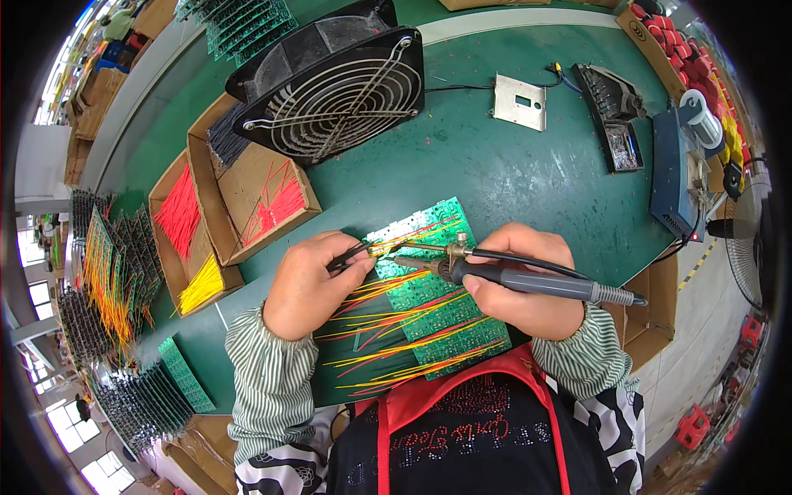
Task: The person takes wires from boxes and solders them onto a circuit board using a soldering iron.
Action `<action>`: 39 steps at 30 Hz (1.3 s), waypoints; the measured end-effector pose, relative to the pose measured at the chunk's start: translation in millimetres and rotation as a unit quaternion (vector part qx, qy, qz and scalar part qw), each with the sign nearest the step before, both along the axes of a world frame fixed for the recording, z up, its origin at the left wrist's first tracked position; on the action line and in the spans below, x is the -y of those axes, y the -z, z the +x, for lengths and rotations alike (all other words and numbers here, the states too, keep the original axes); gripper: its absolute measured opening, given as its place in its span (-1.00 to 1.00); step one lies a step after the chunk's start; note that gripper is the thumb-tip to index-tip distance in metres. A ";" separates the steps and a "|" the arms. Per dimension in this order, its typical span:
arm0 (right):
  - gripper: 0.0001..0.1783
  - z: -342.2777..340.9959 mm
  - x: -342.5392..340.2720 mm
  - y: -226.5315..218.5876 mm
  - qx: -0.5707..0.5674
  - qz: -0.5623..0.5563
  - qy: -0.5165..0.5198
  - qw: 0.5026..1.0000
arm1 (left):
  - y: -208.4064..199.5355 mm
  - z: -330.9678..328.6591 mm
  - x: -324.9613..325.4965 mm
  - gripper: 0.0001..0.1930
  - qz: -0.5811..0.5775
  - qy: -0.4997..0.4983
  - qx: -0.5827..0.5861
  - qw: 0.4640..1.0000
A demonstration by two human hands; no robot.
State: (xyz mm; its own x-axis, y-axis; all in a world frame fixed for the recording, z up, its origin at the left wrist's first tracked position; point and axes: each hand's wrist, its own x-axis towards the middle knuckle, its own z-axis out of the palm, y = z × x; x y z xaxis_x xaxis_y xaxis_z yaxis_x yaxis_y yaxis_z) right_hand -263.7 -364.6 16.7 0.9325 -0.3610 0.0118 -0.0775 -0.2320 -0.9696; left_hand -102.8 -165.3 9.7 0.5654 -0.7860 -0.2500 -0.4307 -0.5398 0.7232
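Note:
My right hand [528, 280] grips a grey and black soldering iron [536, 283] with a thin feed tube clamped along it. The iron's tip points left, at the upper part of a green circuit board panel [450, 305]. My left hand [318, 280] is closed at the panel's upper left edge. Between its thumb and fingers are thin black strands [351, 256] that look like wires. Rows of red and yellow wires [396, 326] stick out from the panel to the left. The exact contact at the tip is too small to make out.
A black fan [346, 99] stands at the back. Cardboard trays [223, 239] of red, yellow and dark wires sit to the left, near stacked wired boards [111, 272]. On the right are a blue soldering unit [675, 177], a black holder [615, 124] and a metal plate [520, 102].

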 end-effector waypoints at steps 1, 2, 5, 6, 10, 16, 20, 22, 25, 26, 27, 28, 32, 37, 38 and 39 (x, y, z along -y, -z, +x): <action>-0.83 0.2 0.7 0.2 -0.001 0.001 0.000 1.000 | 0.6 0.3 0.3 -0.85 0.001 0.000 -0.001 1.000; -0.83 0.2 1.6 0.2 -0.004 0.005 -0.002 1.000 | 1.3 0.4 0.8 -0.85 -0.003 0.000 -0.004 1.000; -0.82 -0.8 1.0 -2.7 -0.004 0.006 -0.005 1.000 | 0.4 0.0 -1.4 -0.85 -0.006 0.000 -0.004 1.000; -0.81 -1.1 1.8 -2.9 -0.002 0.005 -0.005 1.000 | 0.6 0.2 -1.3 -0.84 -0.003 0.000 -0.003 1.000; -0.81 -5.7 7.1 -7.0 0.017 -0.015 -0.002 1.000 | 1.5 0.3 0.1 -0.85 -0.002 0.006 0.005 1.000; -0.81 -15.4 11.5 -6.9 0.002 -0.005 0.004 1.000 | -2.7 -4.0 -2.0 -0.85 0.001 -0.009 0.011 1.000; -0.82 -21.5 13.8 -8.1 -0.007 -0.011 0.019 1.000 | -23.8 4.2 -19.8 -0.90 -0.029 -0.099 0.336 0.936; -0.82 -23.1 15.0 -7.8 -0.012 -0.006 0.022 1.000 | -42.9 -2.9 -19.1 -0.90 -0.031 -0.217 0.280 0.935; -0.82 -23.6 16.2 -7.5 -0.009 -0.002 0.033 0.999 | -39.8 -17.7 -0.2 -0.88 -0.053 -0.069 0.246 0.965; -0.83 -22.5 15.7 -9.1 -0.006 -0.001 0.034 0.999 | -32.7 -19.5 4.1 -0.87 -0.068 -0.021 0.209 0.975; -0.83 -22.0 15.2 -8.8 -0.004 0.000 0.035 0.999 | -24.3 -20.1 7.1 -0.87 -0.068 -0.022 0.208 0.975; -0.83 -21.4 14.6 -8.6 -0.005 0.000 0.034 0.999 | -16.2 -19.9 9.9 -0.87 -0.057 -0.008 0.172 0.983; -0.83 -22.1 15.0 -4.9 -0.018 0.013 0.042 0.999 | -5.7 -16.0 19.2 -0.84 -0.029 0.007 0.106 0.994; -0.83 -17.8 15.1 -3.1 -0.015 0.015 0.042 0.999 | -3.6 -14.6 22.4 -0.84 -0.024 0.011 0.087 0.996; -0.83 -16.5 14.7 -3.2 -0.012 0.014 0.038 0.999 | -3.7 -14.2 22.1 -0.84 -0.023 0.013 0.088 0.996; -0.83 -15.8 14.8 -2.9 -0.010 0.014 0.036 0.999 | -3.3 -13.8 22.7 -0.84 -0.022 0.014 0.086 0.996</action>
State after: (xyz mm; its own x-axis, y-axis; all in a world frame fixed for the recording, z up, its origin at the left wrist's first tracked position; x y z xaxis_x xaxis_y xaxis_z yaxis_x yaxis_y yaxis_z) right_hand -279.5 -379.4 19.7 0.9042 -0.4268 -0.0171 -0.1122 -0.1988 -0.9736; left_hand -116.6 -187.9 13.0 0.5749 -0.8100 -0.1156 -0.5647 -0.4949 0.6604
